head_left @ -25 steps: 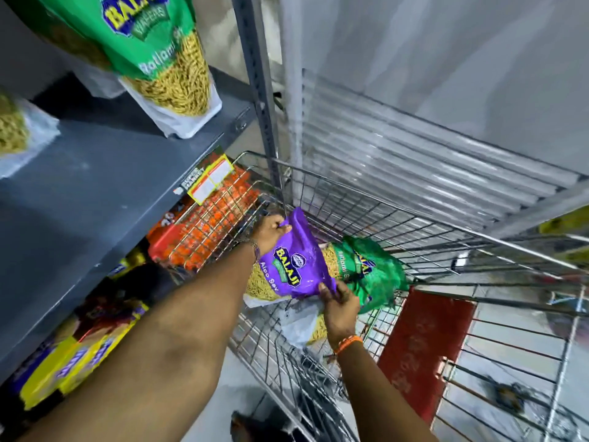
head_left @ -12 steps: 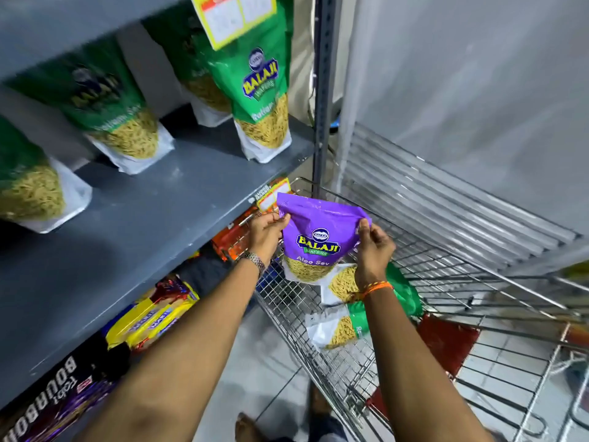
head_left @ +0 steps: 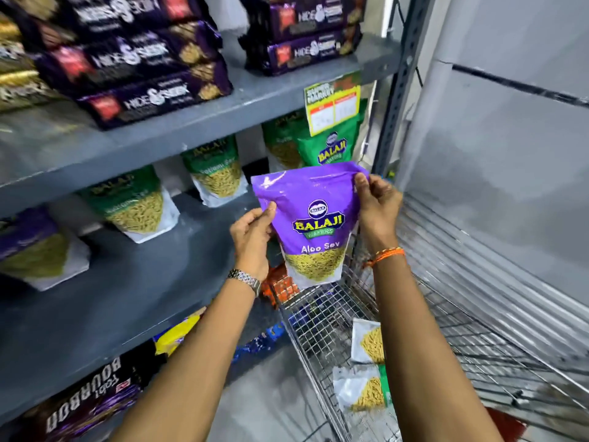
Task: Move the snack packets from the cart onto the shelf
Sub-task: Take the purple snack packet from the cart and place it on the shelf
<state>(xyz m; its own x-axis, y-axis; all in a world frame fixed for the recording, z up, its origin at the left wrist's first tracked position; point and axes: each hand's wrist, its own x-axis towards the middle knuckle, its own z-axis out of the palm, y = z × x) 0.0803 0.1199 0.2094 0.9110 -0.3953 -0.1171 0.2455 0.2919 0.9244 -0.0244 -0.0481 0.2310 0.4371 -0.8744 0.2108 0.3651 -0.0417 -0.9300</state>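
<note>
I hold a purple Aloo Sev packet [head_left: 314,224] upright in both hands, in front of the grey middle shelf [head_left: 134,282]. My left hand [head_left: 253,240] grips its left edge and my right hand [head_left: 376,202] pinches its top right corner. The packet hangs above the front end of the wire cart [head_left: 322,327]. Two green packets [head_left: 366,390] lie in the cart below my right arm. Several green Balaji packets [head_left: 137,205] and one purple packet [head_left: 35,247] stand on the middle shelf.
Dark biscuit packs [head_left: 149,97] fill the upper shelf, with a yellow price tag [head_left: 333,102] on its edge. More biscuit packs [head_left: 83,406] sit on the bottom shelf. A steel upright [head_left: 398,87] and a grey wall [head_left: 510,154] bound the right side.
Both hands lifted the purple packet out of the cart and up level with the middle shelf. My view rose from the cart to the shelves.
</note>
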